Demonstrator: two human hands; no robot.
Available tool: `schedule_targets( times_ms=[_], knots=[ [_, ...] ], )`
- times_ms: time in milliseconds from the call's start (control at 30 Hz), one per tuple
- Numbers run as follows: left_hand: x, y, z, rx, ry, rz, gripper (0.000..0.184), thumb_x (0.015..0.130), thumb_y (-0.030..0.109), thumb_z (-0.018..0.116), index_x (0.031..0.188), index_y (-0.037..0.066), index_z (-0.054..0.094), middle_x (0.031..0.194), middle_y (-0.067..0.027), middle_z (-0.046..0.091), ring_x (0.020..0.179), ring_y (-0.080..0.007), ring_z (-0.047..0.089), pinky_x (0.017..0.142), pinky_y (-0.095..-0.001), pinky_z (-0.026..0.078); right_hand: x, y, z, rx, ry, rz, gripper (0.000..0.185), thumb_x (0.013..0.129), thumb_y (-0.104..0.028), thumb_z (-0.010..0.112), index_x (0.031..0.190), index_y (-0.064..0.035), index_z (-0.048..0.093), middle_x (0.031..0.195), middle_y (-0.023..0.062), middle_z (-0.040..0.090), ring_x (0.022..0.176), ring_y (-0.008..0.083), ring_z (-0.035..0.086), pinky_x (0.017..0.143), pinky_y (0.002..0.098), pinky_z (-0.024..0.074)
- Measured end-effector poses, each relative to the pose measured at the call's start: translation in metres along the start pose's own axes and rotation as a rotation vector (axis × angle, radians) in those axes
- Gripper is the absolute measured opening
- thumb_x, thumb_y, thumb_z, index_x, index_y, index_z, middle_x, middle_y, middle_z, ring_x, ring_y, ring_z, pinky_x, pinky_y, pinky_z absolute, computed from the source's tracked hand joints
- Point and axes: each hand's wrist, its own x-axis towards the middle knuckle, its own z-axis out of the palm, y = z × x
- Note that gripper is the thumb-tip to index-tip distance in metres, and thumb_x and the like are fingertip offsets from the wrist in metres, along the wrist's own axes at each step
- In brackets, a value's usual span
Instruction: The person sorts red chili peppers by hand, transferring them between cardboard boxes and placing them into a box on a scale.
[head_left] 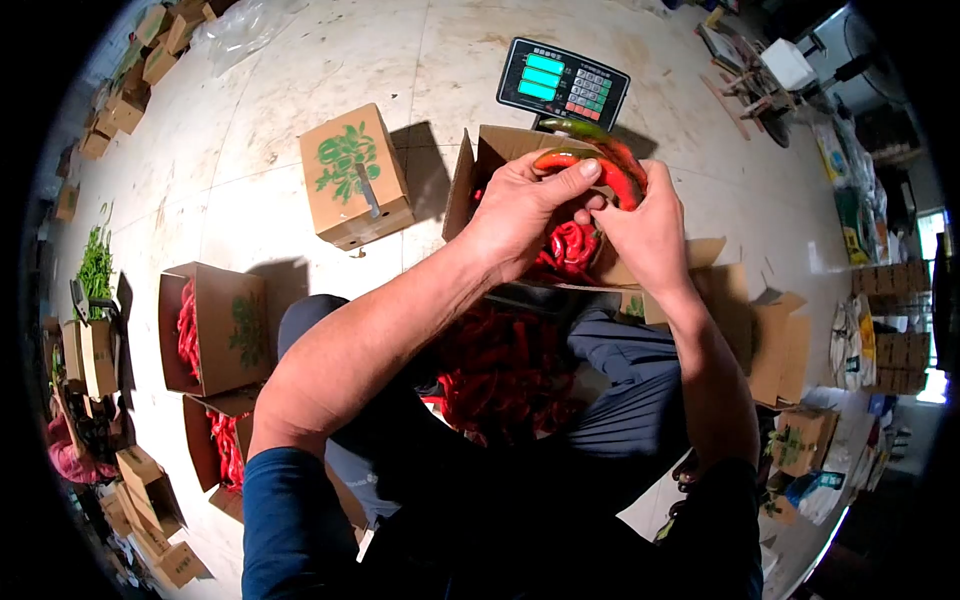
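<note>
Both hands are raised over the open box (459, 185), holding at least two long curved peppers (622, 183) between them. The left hand (522, 208) pinches from one side, thumb laid along the red skin; the fingers of the right hand (648, 230) are curled closely round the other end, though how tightly they press I cannot tell. One pepper is green over much of its length, the other mostly red with a darker tip. More red peppers (570, 248) lie inside the open box, and a heap of red peppers (508, 375) sits on the near side of it, between the person's legs. Beyond the open box stands a scale display (563, 82), lit; to its left is a closed carton (340, 150) with a green print. To handle the peppers well, I would keep the grip light and spread along the body, since a hard pinch could bruise the skin or snap the curve. Keeping both curves lying the same way should help them nest together. Staying low over the open box would shorten any drop, and turning each pepper under the light should show soft spots.
</note>
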Motion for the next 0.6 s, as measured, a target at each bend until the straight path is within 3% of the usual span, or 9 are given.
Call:
schedule_targets(
  times_ms=[67,200,233,333,433,533,600],
  knots=[
    [-0.002,0.007,0.002,-0.074,-0.032,0.012,0.019,0.090,0.010,0.070,0.106,0.001,0.065,0.088,-0.0068,0.068,0.073,-0.0110,0.062,0.064,-0.0234,0.053,0.003,0.010,-0.002,0.146,-0.104,-0.041,0.036,0.081,-0.007,0.072,0.108,0.0044,0.052,0.096,0.0100,0.065,0.082,0.0125,0.064,0.078,0.0278,0.0520],
    [-0.005,0.019,-0.004,-0.020,-0.145,-0.027,0.019,0.089,0.004,0.068,0.107,0.001,0.063,0.088,-0.0057,0.067,0.073,-0.0102,0.063,0.066,-0.0234,0.054,0.002,0.012,-0.010,0.493,-0.336,-0.093,0.044,0.081,-0.009,0.075,0.115,0.0036,0.050,0.104,0.0102,0.065,0.092,0.0140,0.064,0.086,0.0303,0.0506],
    [-0.005,0.019,-0.006,-0.027,-0.154,-0.032,0.019,0.089,0.003,0.068,0.107,0.001,0.063,0.088,-0.0054,0.067,0.073,-0.0101,0.063,0.066,-0.0234,0.054,0.003,0.018,-0.013,0.430,-0.398,-0.163,0.044,0.084,-0.015,0.075,0.115,0.0028,0.050,0.107,0.0096,0.063,0.093,0.0119,0.062,0.088,0.0286,0.0488],
    [-0.009,0.025,-0.008,-0.012,-0.194,-0.027,0.023,0.087,0.000,0.068,0.109,0.001,0.061,0.091,-0.0050,0.068,0.077,-0.0100,0.064,0.074,-0.0246,0.054,-0.002,0.017,-0.011,0.612,-0.422,-0.229,0.041,0.092,-0.028,0.069,0.114,0.0014,0.050,0.100,0.0061,0.062,0.090,0.0085,0.059,0.079,0.0234,0.0482],
    [-0.010,0.031,-0.007,0.001,-0.187,0.014,0.034,0.086,-0.002,0.068,0.117,0.002,0.055,0.096,-0.0063,0.069,0.082,-0.0098,0.063,0.078,-0.0250,0.052,0.001,0.014,-0.022,0.704,-0.507,0.035,0.039,0.100,-0.038,0.056,0.113,-0.0010,0.051,0.092,0.0029,0.061,0.077,0.0058,0.057,0.062,0.0187,0.0441],
    [-0.007,0.032,-0.010,0.095,-0.193,0.058,0.052,0.087,-0.001,0.067,0.134,0.003,0.045,0.098,-0.0057,0.069,0.080,-0.0107,0.062,0.072,-0.0239,0.050,-0.001,0.014,-0.018,0.559,-0.426,0.116,0.038,0.105,-0.035,0.041,0.122,-0.0013,0.049,0.085,0.0067,0.061,0.059,0.0096,0.053,0.045,0.0196,0.0326],
    [-0.007,0.034,-0.013,0.120,-0.203,0.072,0.063,0.089,0.000,0.065,0.144,0.008,0.036,0.104,-0.0052,0.068,0.077,-0.0103,0.061,0.064,-0.0225,0.046,0.000,0.010,-0.016,0.647,-0.405,0.091,0.034,0.105,-0.033,0.043,0.120,-0.0030,0.049,0.087,0.0070,0.062,0.059,0.0097,0.054,0.044,0.0188,0.0321]
  ],
)
